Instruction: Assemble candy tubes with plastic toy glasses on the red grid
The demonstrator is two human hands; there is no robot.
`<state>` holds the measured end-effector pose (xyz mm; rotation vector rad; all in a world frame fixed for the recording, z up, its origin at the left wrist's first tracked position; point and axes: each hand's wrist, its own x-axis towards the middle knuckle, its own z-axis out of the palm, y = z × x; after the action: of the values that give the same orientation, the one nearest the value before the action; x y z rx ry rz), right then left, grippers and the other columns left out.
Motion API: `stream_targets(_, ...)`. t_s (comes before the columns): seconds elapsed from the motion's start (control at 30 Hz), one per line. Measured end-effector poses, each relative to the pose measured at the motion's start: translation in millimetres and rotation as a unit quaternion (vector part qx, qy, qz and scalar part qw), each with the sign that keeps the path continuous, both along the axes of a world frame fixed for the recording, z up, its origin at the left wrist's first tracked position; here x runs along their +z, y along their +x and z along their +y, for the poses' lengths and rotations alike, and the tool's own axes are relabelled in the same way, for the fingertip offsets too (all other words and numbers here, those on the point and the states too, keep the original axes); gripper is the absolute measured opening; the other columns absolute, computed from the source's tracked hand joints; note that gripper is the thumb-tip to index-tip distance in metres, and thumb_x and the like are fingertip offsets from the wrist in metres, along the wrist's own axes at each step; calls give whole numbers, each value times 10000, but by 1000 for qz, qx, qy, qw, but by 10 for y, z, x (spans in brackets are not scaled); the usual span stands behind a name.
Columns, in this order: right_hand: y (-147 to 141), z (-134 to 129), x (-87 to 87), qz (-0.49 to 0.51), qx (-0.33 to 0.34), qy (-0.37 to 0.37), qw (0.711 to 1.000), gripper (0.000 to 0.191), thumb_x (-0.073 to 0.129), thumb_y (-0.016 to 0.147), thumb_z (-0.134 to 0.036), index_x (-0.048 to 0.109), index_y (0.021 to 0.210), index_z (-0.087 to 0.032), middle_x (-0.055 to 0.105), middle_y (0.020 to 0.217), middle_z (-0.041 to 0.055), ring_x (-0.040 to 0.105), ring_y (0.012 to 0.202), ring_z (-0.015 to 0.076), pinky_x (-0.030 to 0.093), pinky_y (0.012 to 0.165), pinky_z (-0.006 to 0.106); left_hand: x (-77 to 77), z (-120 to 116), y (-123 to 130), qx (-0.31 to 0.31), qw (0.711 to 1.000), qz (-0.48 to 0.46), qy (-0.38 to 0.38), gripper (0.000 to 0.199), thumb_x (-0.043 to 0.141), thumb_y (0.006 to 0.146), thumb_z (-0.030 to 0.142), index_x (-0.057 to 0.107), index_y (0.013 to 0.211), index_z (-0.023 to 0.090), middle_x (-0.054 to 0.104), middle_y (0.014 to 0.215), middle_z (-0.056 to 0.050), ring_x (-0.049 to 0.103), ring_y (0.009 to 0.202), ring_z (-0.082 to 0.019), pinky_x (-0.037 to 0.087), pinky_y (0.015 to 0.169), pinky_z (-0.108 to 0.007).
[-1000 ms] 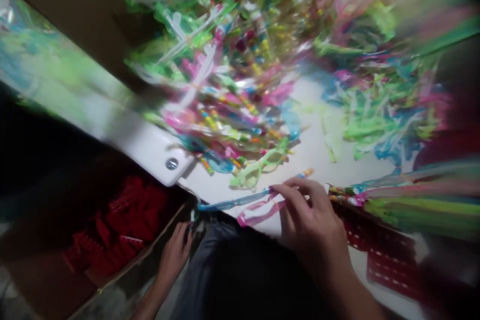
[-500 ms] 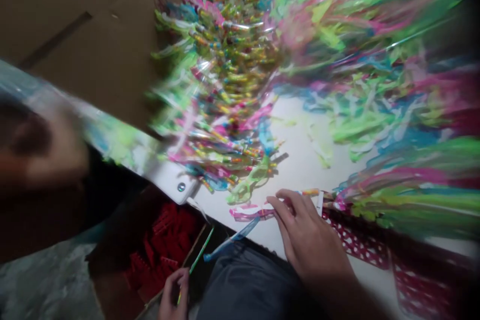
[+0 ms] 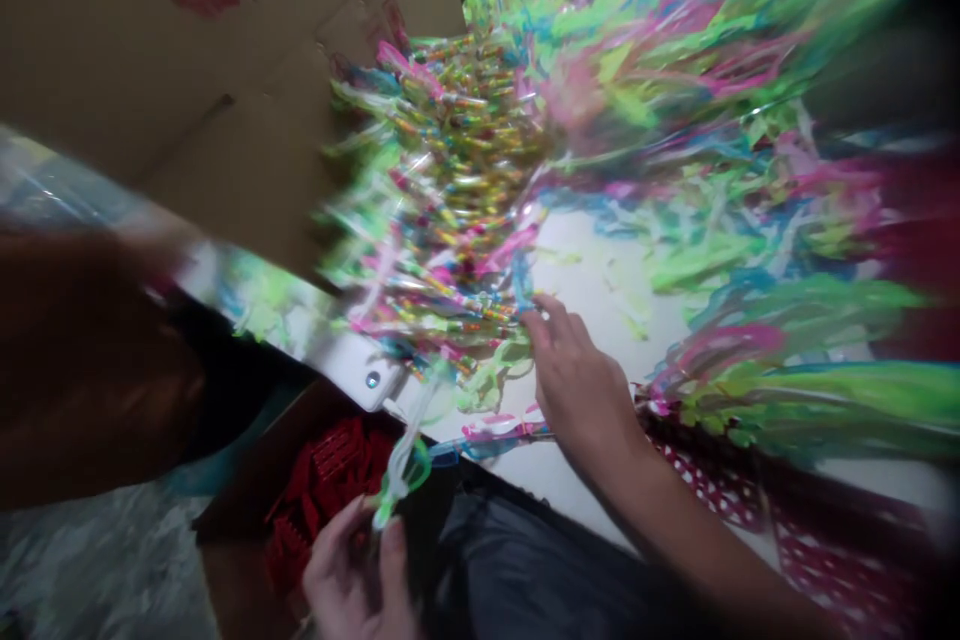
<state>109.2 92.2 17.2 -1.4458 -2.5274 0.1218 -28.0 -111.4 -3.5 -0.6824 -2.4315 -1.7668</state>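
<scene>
The left hand (image 3: pixel 358 575) is at the lower edge of the view, with its grip closed on a green-and-white looped strip (image 3: pixel 406 450), pinched at the lower end between thumb and fingers. The strip extends upward from the fingertips, in front of the near edge of the white tabletop (image 3: pixel 581 260). The right hand (image 3: pixel 581 380) is over the tabletop, fingers bent, fingertips at the lower end of a light-blue strip (image 3: pixel 522 282) beside the pile of multicoloured banded sticks (image 3: pixel 480 160); whether its grip is closed on that strip cannot be told. A pale-green looped strip (image 3: pixel 491 380) lies just left of the right hand. Near the tabletop edge, a pink strip (image 3: pixel 491 426) and a blue strip (image 3: pixel 491 444) lie side by side. At the left corner of the tabletop is a white casing (image 3: pixel 352 365) with 1 round metallic fitting (image 3: pixel 373 380). Below it, red pieces (image 3: pixel 330 470) fill part of a cardboard box (image 3: pixel 244 570). Right of the right hand lies a bundle of long green ribbons (image 3: pixel 817 405), above dark-red material with white spots (image 3: pixel 847 560). Loose green, blue and pink strips (image 3: pixel 720 250) cover the area behind; their outlines are blurred. A cardboard panel (image 3: pixel 187 120) with red marks stands at the upper left.
</scene>
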Motion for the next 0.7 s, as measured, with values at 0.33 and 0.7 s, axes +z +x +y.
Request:
stream_targets(0.33, 28, 83, -61, -7, -12, -15, 1000, 379, 506, 955, -5, 515, 1300, -161, 623, 1227, 86, 616, 1068, 240, 574, 661, 325, -16, 695, 201, -222, 973, -70, -2, 362, 616, 1020, 393, 651, 1373, 322, 606, 1232, -33, 621, 1183, -153, 490, 1014, -202)
stream_targets(0.7, 44, -195, 154, 118, -68, -96, 986, 238, 517, 1042, -195, 575, 1273, -186, 662, 1111, 80, 697, 962, 267, 534, 698, 357, -274, 908, 281, -214, 957, -169, 104, 270, 651, 981, 458, 636, 1119, 226, 635, 1073, -48, 650, 998, -181, 565, 882, -267)
